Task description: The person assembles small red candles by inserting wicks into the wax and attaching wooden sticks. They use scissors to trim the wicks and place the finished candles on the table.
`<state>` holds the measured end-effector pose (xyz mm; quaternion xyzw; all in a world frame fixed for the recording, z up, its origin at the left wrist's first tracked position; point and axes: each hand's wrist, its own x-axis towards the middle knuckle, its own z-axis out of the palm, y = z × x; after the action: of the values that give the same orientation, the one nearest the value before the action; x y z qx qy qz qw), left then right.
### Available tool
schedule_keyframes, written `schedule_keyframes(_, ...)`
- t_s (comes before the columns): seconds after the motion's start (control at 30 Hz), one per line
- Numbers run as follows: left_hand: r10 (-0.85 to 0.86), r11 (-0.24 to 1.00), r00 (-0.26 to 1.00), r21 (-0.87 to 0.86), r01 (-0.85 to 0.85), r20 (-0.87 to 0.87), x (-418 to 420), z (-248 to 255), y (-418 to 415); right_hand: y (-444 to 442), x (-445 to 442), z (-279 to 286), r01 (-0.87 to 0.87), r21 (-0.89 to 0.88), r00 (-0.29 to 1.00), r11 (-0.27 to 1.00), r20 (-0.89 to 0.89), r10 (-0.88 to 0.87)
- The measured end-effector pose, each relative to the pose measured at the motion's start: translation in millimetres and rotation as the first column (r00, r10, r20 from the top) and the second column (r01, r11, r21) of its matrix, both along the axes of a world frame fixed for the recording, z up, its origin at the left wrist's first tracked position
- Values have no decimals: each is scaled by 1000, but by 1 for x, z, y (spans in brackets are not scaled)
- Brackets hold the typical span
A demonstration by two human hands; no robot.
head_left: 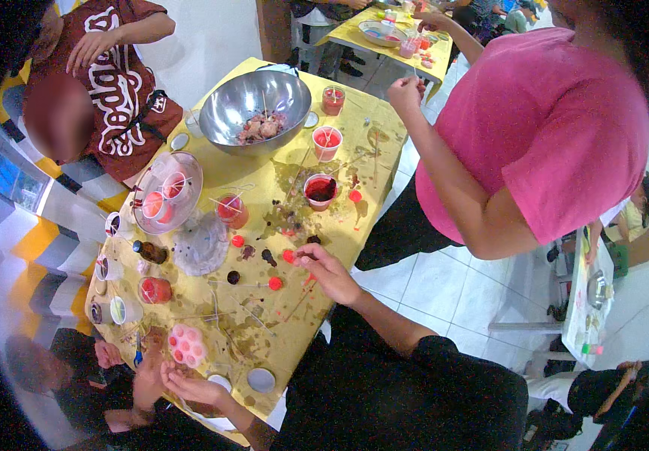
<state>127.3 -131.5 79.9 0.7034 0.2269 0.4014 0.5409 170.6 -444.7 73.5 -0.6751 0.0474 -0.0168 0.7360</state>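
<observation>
My right hand (331, 275) is over the yellow table cover, its fingertips against a small red round piece (289, 256); whether they pinch it is unclear. My left hand (193, 385) is palm up with bent fingers at the near left edge, beside another person's blurred hand (149, 369). Its hold is not clear. Just beyond it lies a pink mold (188, 345) with several round, reddish-filled cavities. Around my right hand are a red ball (275, 283), a dark ball (233, 277) with a thin stick beside it, another red ball (237, 241) and dark smears.
A steel bowl (228, 107) holds crumbly matter and a stick. Red-filled containers include a cup (327, 144) and a jar (231, 211). A brown bottle (151, 252) lies beside a stained white sheet (200, 248). A person in pink (527, 135) stands at the right; others sit or stand opposite.
</observation>
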Motion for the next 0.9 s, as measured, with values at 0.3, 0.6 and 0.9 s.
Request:
schedule_keyframes(0.3,54,998,999,45,-54,7,-6,-4,0,7,10,4,-101,-37,995,994,-5,100)
schedule_keyframes(0.6,52,997,998,51,-54,37,-15,-6,-19,23,21,-33,-215,191,976,958,26,215)
schedule_keyframes(0.9,-605,713,745,224,664,-281,11,-29,-98,59,15,21,-604,-404,742,686,28,670)
